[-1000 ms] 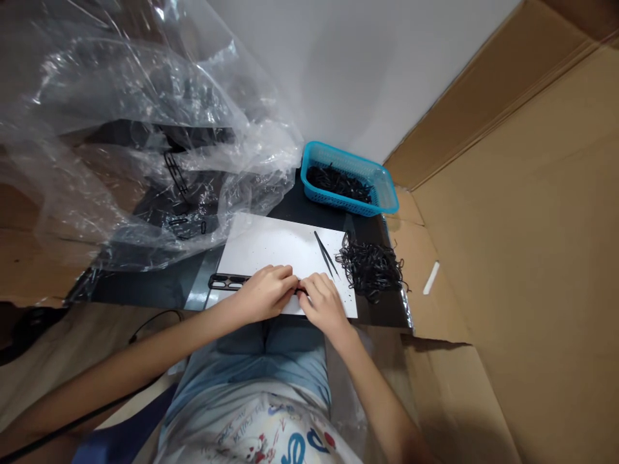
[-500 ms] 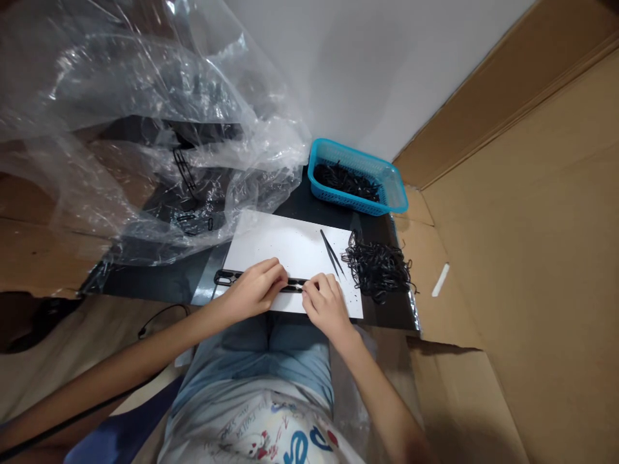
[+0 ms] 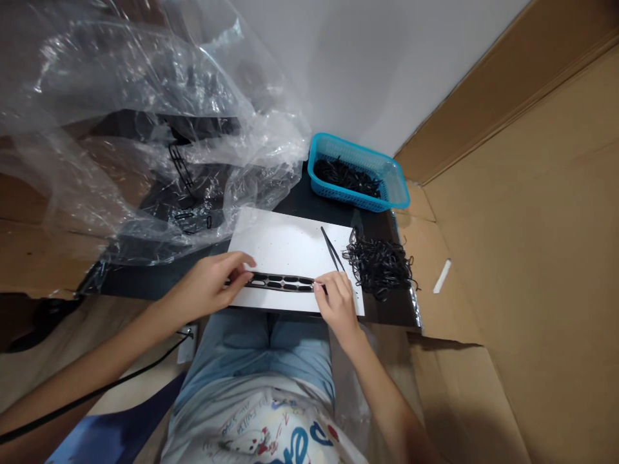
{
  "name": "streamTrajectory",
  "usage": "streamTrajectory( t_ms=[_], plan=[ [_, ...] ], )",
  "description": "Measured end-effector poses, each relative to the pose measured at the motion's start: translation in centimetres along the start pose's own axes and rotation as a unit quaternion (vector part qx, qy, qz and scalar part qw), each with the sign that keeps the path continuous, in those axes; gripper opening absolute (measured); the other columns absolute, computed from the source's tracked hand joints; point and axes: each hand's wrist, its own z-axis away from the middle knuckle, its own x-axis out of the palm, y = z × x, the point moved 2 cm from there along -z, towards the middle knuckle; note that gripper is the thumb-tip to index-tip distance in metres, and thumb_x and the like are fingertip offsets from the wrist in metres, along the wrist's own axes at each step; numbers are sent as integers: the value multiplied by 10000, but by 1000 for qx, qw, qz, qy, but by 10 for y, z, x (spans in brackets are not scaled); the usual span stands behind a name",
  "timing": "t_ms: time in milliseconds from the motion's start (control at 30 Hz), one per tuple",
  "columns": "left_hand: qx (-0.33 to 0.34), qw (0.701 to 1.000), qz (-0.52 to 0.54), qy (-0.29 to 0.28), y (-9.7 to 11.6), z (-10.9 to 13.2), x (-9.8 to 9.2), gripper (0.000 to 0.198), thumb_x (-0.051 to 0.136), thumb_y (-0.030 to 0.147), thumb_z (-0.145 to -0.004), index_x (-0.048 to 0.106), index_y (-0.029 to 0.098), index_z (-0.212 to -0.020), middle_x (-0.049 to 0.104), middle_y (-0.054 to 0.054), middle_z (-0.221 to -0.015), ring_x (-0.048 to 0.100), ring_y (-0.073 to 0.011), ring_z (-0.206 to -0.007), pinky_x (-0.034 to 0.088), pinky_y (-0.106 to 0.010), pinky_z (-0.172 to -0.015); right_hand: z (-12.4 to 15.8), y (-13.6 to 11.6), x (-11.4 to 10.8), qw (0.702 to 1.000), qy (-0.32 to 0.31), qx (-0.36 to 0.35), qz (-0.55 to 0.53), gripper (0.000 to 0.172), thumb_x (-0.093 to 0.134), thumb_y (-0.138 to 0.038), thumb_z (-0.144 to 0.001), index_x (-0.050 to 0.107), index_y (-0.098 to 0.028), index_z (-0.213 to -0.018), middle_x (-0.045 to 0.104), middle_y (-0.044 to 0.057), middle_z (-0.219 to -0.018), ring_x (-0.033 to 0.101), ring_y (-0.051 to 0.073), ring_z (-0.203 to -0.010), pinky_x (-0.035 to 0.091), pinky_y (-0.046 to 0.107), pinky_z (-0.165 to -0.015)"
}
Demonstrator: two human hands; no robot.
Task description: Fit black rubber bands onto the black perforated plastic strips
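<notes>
A dark board [image 3: 309, 200] carries a white sheet [image 3: 290, 245], with a blue plastic basket [image 3: 348, 149] and a tangle of black bands [image 3: 380, 265] beyond; a slotted black strip [image 3: 283, 282] lies along the sheet's near edge (it looks light and apt to flex, so its solid ends seem the safest hold). The left hand's [image 3: 206, 287] fingers lie apart at its left end; the right hand's [image 3: 337, 303] pinch together on its right end, just below the tweezers [image 3: 331, 248].

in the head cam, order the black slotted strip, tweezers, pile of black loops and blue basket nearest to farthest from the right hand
From the right hand:
1. black slotted strip: touching, under its fingers, running left.
2. tweezers and pile of black loops: too close to call; tweezers ahead, pile ahead-right.
3. blue basket: farthest, ahead beyond the paper.
</notes>
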Motion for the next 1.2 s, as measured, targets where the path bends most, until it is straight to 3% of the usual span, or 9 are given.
streamTrajectory(
  t_ms=[133, 267, 533, 833, 967, 1100, 1200],
  plan=[
    [81, 989, -97, -74, 39, -40, 29, 193, 459, 187, -878, 644, 142, -910, 661, -66, -791, 632, -180, -668, 458, -271, -625, -7, 0, 3, 1000, -19, -4, 17, 177, 421, -166, -905, 573, -178, -814, 590, 59, -791, 483, 194, -785, 400, 329, -730],
    [108, 976, -150, -112, 56, -62, 48, 147, 498, 113, -816, 644, 106, -804, 645, -99, -722, 630, -217, -612, 444, -300, -566, -15, -5, 9, 998, -46, -13, 48, 131, 474, -159, -858, 600, -193, -843, 592, 57, -809, 474, 212, -812, 385, 333, -708],
    [123, 971, -169, -115, 48, -61, 51, 173, 449, 131, -844, 621, 149, -854, 629, -80, -724, 617, -228, -613, 439, -335, -594, -17, -7, 14, 994, -72, -17, 77, 147, 484, -132, -822, 610, -204, -847, 583, 52, -822, 449, 214, -813, 362, 330, -693],
    [112, 985, -104, -79, 45, -56, 57, 169, 428, 115, -837, 594, 121, -807, 636, -92, -729, 598, -207, -580, 429, -331, -596, -16, -6, 17, 995, -71, -13, 66, 161, 455, -117, -823, 595, -195, -812, 563, 61, -817, 429, 217, -800, 355, 336, -686],
    [84, 996, -15, -31, 33, -55, 36, 160, 457, 198, -865, 605, 141, -836, 646, -49, -733, 601, -157, -616, 442, -262, -595, -15, -4, 15, 997, -65, -5, 34, 158, 438, -160, -869, 583, -188, -811, 571, 69, -819, 443, 218, -809, 375, 341, -717],
    [22, 996, 60, 56, 10, -36, -12, 260, 411, 317, -913, 575, 151, -798, 629, -32, -719, 583, -135, -658, 459, -230, -618, -15, 3, 11, 998, -53, 20, -9, 166, 428, -208, -903, 571, -188, -823, 582, 67, -817, 459, 211, -807, 387, 342, -739],
    [-51, 979, 164, 109, -3, -11, -41, 212, 519, 352, -861, 573, 170, -768, 599, -10, -705, 555, -136, -653, 445, -231, -600, -15, 4, 5, 997, -47, 37, -47, 177, 421, -202, -907, 551, -190, -788, 579, 60, -784, 463, 204, -785, 389, 339, -732]
  ],
)
